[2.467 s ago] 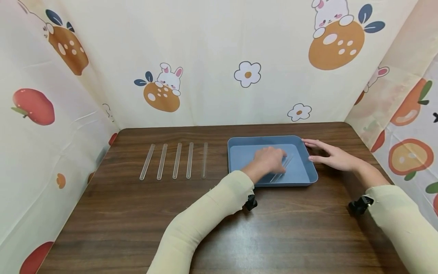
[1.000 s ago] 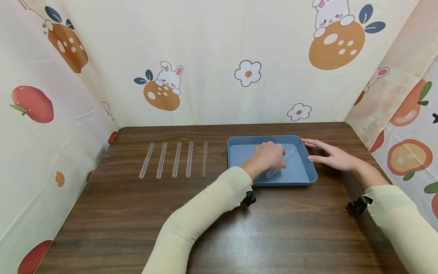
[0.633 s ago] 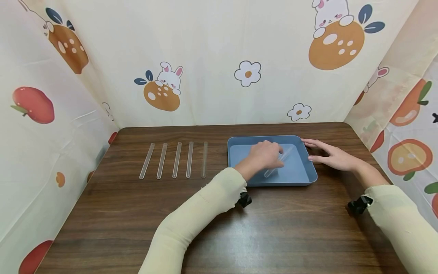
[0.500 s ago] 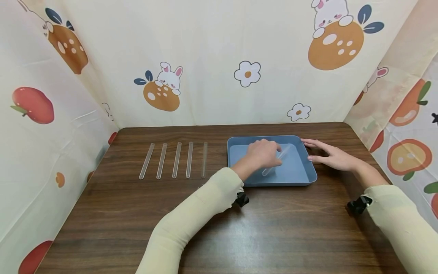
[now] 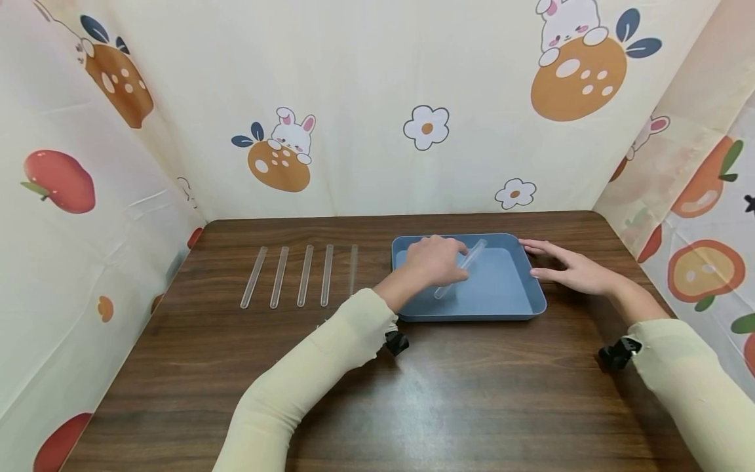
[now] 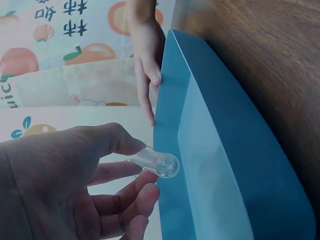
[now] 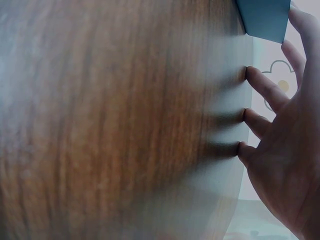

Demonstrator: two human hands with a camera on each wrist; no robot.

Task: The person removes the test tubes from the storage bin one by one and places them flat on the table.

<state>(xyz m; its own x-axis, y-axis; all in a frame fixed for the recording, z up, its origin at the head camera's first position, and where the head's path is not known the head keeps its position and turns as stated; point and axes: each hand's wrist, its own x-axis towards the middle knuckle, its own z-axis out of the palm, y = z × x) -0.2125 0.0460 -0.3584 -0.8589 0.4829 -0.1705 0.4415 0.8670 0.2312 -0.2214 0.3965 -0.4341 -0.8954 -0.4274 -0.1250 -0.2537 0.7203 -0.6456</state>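
My left hand (image 5: 433,261) pinches a clear test tube (image 5: 474,254) between thumb and fingers, over the blue tray (image 5: 489,318). The tube slants, its far end up and to the right. In the left wrist view, the rounded end of the test tube (image 6: 167,165) sticks out past the thumb, near the tray wall (image 6: 172,110). At the tray's right side, my right hand (image 5: 575,267) touches the outer wall with extended, spread fingers. From the right wrist view, several fingertips of that hand (image 7: 295,125) rest on the table beside the tray corner (image 7: 265,20).
Several clear tubes stand apart in a row, lying flat on the wooden table (image 5: 448,393) left of the tray; the leftmost tube (image 5: 253,278) leans most, and the rightmost tube (image 5: 353,269) is faint, its lower end hidden by the left sleeve. Printed curtains (image 5: 354,78) border the table.
My left hand has taken hold of the test tube inside the tray and moved left and slightly up with it. My right hand has stayed at the tray's right side.
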